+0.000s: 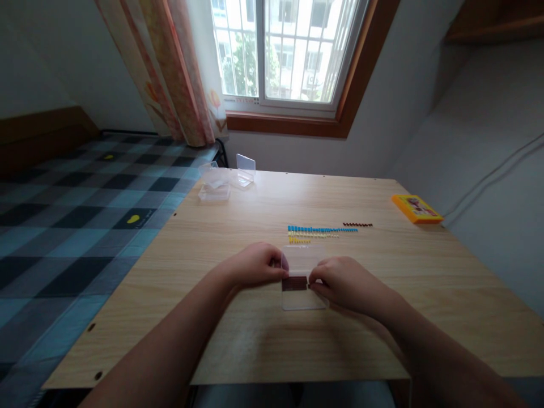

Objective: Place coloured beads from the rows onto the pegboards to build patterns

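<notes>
A clear plastic box lies with its lid open on the table in front of me. Inside it is a block of dark brown pieces packed side by side. My left hand is closed on the box's left edge, near where the lid joins. At the right end of the brown block, my right hand pinches a small dark brown piece. Just beyond the lid stand rows of small blue pieces, pale pieces and yellow pieces. A short row of brown pieces sits farther right.
More clear plastic boxes stand at the table's far left corner, one with its lid upright. A flat orange-yellow box lies near the right edge. Left of the table is a bed with a checked cover.
</notes>
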`<state>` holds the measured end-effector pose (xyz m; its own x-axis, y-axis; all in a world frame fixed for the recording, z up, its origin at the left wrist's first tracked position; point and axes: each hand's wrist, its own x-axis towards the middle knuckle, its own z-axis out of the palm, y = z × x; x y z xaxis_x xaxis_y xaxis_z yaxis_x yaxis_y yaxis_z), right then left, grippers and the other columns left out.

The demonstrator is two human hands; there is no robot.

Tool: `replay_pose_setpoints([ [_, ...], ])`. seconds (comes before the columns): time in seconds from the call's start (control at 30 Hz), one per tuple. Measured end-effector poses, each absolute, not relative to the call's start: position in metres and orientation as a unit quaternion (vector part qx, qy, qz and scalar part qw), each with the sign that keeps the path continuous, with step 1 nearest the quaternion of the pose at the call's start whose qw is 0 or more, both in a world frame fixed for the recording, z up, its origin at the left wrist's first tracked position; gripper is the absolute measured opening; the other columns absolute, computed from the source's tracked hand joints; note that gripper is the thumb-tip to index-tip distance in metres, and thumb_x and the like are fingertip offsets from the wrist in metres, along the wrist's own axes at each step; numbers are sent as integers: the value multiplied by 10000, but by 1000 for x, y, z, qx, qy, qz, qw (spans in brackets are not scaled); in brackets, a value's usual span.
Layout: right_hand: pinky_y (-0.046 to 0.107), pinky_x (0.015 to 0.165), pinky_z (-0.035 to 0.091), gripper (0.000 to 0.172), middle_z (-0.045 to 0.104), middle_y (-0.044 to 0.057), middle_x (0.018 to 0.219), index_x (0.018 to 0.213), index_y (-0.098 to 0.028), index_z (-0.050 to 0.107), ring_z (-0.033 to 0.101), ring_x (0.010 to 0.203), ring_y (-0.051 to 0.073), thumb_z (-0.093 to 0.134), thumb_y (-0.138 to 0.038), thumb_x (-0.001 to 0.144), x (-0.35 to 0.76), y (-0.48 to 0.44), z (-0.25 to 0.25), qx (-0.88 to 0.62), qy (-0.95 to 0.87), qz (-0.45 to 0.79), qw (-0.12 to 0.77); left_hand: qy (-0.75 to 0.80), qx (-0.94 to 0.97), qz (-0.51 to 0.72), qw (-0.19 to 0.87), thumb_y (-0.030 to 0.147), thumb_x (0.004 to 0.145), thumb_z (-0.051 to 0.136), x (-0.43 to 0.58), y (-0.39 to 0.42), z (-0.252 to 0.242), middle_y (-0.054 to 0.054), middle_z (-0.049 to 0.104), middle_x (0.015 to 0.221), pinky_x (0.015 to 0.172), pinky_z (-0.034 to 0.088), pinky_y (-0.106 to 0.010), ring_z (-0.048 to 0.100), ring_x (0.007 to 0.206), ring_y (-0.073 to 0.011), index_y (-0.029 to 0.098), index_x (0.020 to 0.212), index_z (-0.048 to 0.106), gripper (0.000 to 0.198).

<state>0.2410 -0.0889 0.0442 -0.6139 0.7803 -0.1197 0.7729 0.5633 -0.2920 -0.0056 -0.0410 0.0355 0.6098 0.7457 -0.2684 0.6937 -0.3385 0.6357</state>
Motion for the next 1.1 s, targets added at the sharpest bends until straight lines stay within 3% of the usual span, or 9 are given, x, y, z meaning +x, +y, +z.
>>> replay_pose_setpoints([
  [1.1,290,659,398,234,790,76,863,864,-196,808,700,765,201,579,-199,914,232,-92,47,-460,-878,126,-23,434,819,40,375,356,786,627,-6,-40,32,-23,750,790,611,388,-260,608,711,-168,206,901,811,264],
])
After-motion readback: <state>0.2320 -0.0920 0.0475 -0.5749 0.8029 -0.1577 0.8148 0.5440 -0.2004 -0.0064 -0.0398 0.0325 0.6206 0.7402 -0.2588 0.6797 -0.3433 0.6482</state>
